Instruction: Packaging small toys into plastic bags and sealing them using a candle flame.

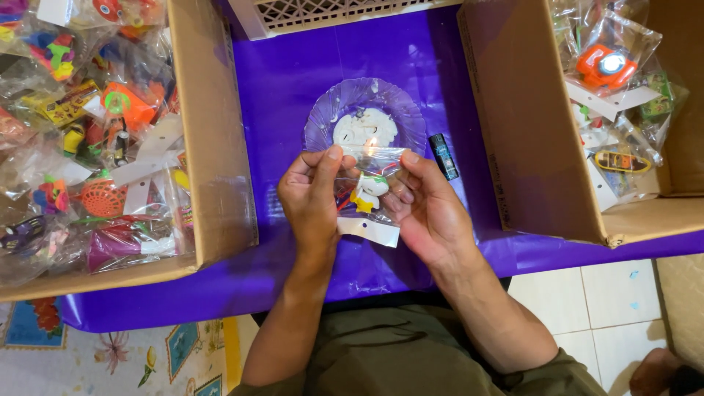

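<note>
You hold a small clear plastic bag [369,189] between both hands, just above a purple glass plate [323,117] on which a low candle flame [372,142] burns in a white puddle of wax. Your left hand [312,196] pinches the bag's upper left corner between thumb and fingers; your right hand [425,209] pinches the upper right edge, palm turned up. The bag's top edge sits right at the flame (close enough that I judge it is touching), so the risks are plain: thin film can shrink, pucker or burn through if it lingers, molten plastic may drip, and your fingertips at 9 and 3 o'clock of the flame could be scorched.

Inside the bag lies a small white-and-yellow toy figure [367,192], hard and glossy; a white card strip [369,231] hangs at the bag's 6 o'clock. A dark blue lighter [444,156] lies at 3 o'clock of the plate on the shiny purple worktop [293,81]. Cardboard boxes [213,147] of crinkly bagged toys flank it.
</note>
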